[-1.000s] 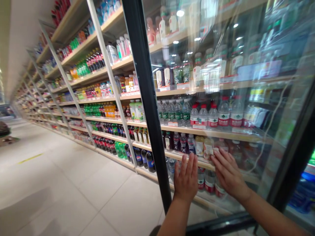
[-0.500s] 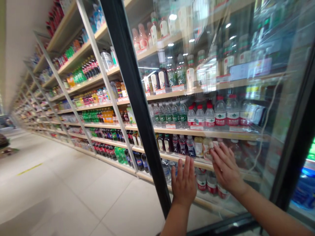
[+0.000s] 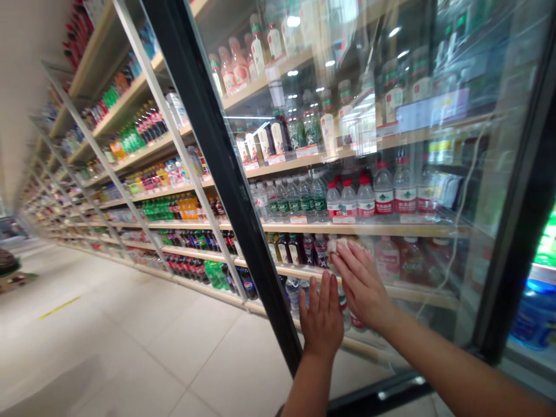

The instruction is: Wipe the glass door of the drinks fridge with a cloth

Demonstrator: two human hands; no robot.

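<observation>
A glass door (image 3: 417, 336) with a black frame stands swung out in front of me. My left hand (image 3: 321, 315) lies flat on its lower part, fingers stretched and apart, with nothing in it. To the right and slightly higher, my right hand (image 3: 362, 284) presses a crumpled whitish cloth (image 3: 339, 246) against the pane. Only the cloth's edge shows past the fingertips; the palm side is hidden. Through the glass appear red-capped water bottles (image 3: 383, 188) and green-labelled bottles (image 3: 305, 194) on shelves.
Long drink shelves (image 3: 174, 223) run away to the left. The door's black frame edge (image 3: 217, 156) slants down beside my left hand. A white cable (image 3: 464, 191) hangs at the right behind the glass. Pale floor tiles (image 3: 143, 347) lie below, and large blue bottles (image 3: 532, 315) stand at far right.
My right hand has slid left across the glass with the cloth, coming close to my left hand. The left hand stays nearly in place, while the view has shifted slightly.
</observation>
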